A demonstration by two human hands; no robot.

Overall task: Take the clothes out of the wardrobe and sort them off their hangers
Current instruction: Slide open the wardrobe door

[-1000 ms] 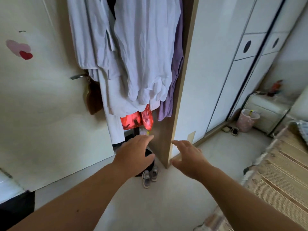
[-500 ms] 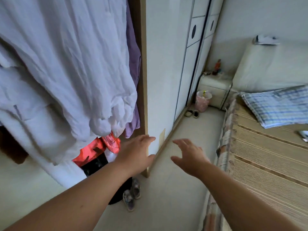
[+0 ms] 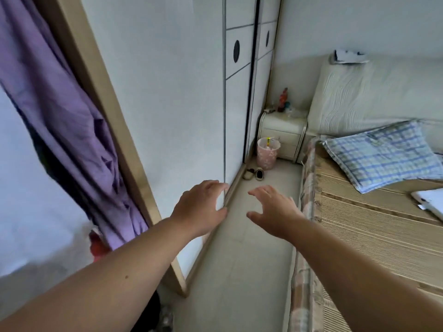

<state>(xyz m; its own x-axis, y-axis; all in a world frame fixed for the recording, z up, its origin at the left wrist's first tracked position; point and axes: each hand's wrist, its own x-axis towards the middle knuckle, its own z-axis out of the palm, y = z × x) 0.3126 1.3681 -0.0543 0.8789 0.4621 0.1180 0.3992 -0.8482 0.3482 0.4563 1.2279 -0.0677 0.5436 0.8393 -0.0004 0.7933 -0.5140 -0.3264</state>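
Note:
A purple garment (image 3: 69, 130) hangs in the open wardrobe at the left, against its wooden side panel (image 3: 112, 130). A white garment (image 3: 31, 192) fills the lower left, blurred, with a bit of red cloth (image 3: 97, 246) below it. My left hand (image 3: 201, 207) reaches forward in front of the wardrobe's white door (image 3: 167, 104), fingers relaxed, holding nothing. My right hand (image 3: 273, 212) is stretched out over the floor beside it, fingers spread, also holding nothing. Neither hand touches any clothing.
A bed with a woven mat (image 3: 374, 236) runs along the right, with a checked pillow (image 3: 383, 154) and a white item (image 3: 429, 200) on it. A bedside cabinet (image 3: 280, 135), a pink bin (image 3: 267, 153) and slippers (image 3: 254, 174) stand at the far end of the narrow floor strip.
The view has swung right, away from the hanging clothes and toward the bed. The white garments slid to the left edge. Both hands stay stretched forward and hold nothing.

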